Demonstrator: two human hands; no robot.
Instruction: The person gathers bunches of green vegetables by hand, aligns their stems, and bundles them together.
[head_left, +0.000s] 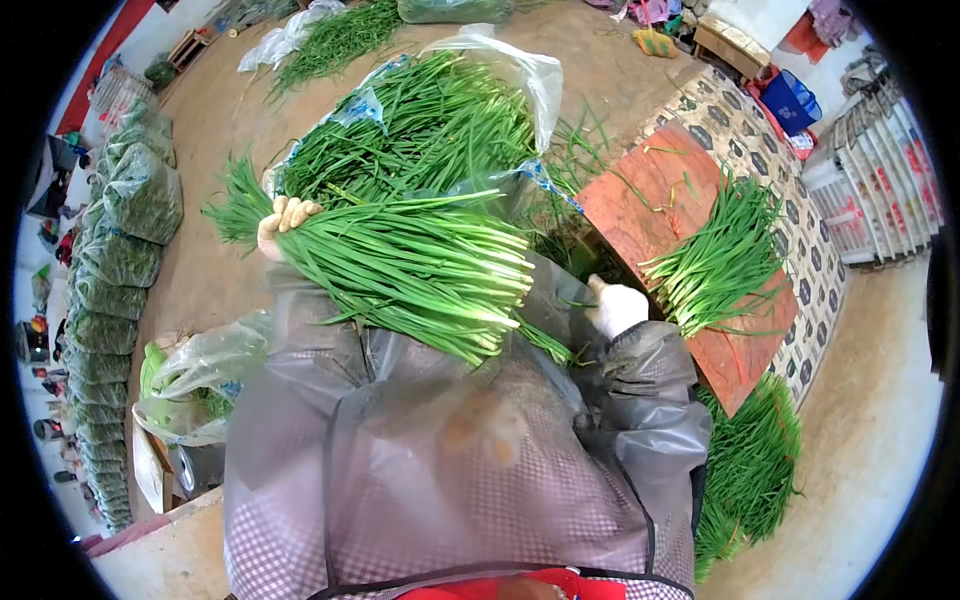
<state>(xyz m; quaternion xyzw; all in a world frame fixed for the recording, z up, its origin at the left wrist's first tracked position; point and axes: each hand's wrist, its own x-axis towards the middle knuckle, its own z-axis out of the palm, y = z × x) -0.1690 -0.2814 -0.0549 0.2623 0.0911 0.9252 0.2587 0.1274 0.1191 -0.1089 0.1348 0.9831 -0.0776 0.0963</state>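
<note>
A thick bunch of garlic chives (pixel 420 260) lies across my lap, its pale stem ends pointing right. My left hand (pixel 285 226) is closed around the bunch near its leafy end. My right hand (pixel 617 308), apparently in a white glove, is beside the near left edge of the reddish board (pixel 640 195). Its fingers look curled together, and a thin green strand shows near the fingertips; whether they grip it is unclear. On the board lies another pile of chives (pixel 725 255). Beyond my left hand, an open plastic bag (pixel 545 90) is full of loose chives (pixel 420 130).
More chives (pixel 750 470) are heaped below the board at right. A row of stuffed plastic bags (pixel 140 195) lines the left wall. A blue basket (pixel 790 100) and stacked white crates (pixel 875 185) stand at right. A clear bag with greens (pixel 205 375) sits at my left.
</note>
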